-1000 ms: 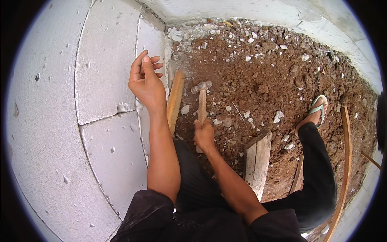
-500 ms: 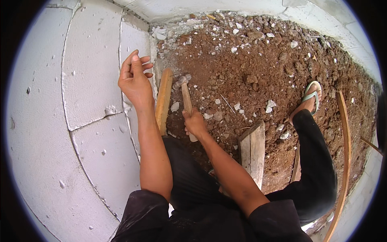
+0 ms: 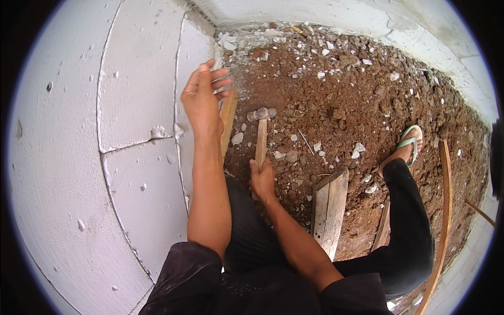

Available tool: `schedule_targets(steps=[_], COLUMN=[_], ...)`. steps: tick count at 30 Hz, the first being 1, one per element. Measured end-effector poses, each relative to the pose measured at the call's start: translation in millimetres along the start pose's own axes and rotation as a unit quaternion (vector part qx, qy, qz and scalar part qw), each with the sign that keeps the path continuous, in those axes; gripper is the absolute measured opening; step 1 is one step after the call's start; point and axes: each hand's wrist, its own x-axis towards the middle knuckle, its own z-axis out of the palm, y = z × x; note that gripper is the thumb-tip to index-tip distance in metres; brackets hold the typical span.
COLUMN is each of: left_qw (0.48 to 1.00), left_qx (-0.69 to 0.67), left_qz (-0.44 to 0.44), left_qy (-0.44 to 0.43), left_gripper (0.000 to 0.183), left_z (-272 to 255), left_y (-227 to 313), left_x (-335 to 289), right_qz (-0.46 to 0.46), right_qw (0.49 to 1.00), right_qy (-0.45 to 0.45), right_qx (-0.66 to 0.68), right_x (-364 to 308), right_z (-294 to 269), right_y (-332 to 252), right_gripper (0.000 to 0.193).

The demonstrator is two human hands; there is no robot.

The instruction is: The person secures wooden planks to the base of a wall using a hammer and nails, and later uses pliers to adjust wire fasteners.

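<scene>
My right hand [image 3: 263,179] is wrapped round the lower part of a hammer's wooden handle. The hammer [image 3: 261,137] points away from me above the soil, its worn grey metal head at the far end. My left hand [image 3: 203,100] is raised beside the block wall, its fingers loosely bent and apart, with nothing visible in it. Partly hidden behind that hand and wrist, a yellowish wooden batten [image 3: 229,119] stands close along the foot of the wall.
A pale block wall [image 3: 139,100] rises on my left; another wall [image 3: 315,13] runs along the far side. Brown soil [image 3: 341,100] with white rubble covers the ground. A weathered board [image 3: 331,210] lies between my legs, and a long wooden strip [image 3: 446,210] is at the right.
The hammer has turned more upright, its head now lying crosswise, and my right hand sits slightly lower in view. My left hand has shifted right, over the batten's top. The whole view has shifted somewhat.
</scene>
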Motion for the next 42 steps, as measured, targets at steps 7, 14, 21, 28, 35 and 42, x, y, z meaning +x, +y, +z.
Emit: schedule_targets(steps=[7, 14, 21, 28, 35, 42], left_qw=[0.963, 0.858, 0.935, 0.934, 0.943, 0.947], left_qx=[0.146, 0.296, 0.218, 0.211, 0.195, 0.181], left_qz=[-0.043, 0.090, 0.006, -0.015, -0.016, 0.011], left_qy=[-0.223, -0.410, -0.281, -0.288, -0.268, -0.264], left_gripper=[0.033, 0.034, 0.028, 0.031, 0.030, 0.027], left_z=[37, 64, 55, 61, 53, 52], left_y=[4, -22, -12, -3, -6, -12], left_x=[-35, -53, -38, -47, -37, -34], right_qz=[0.028, -0.131, 0.000, -0.047, -0.037, -0.019], right_qw=[0.998, 0.990, 0.999, 0.999, 0.999, 0.999], right_qy=[-0.047, 0.030, 0.001, -0.012, -0.016, -0.020], right_qx=[0.021, -0.030, -0.052, 0.000, -0.030, -0.030], right_x=[18, 39, 18, 15, 18, 14], right_z=[3, 1, -10, -12, -3, -6], right_y=[2, 44, 1, 5, 6, -3], right_gripper=[0.041, 0.048, 0.045, 0.041, 0.044, 0.046])
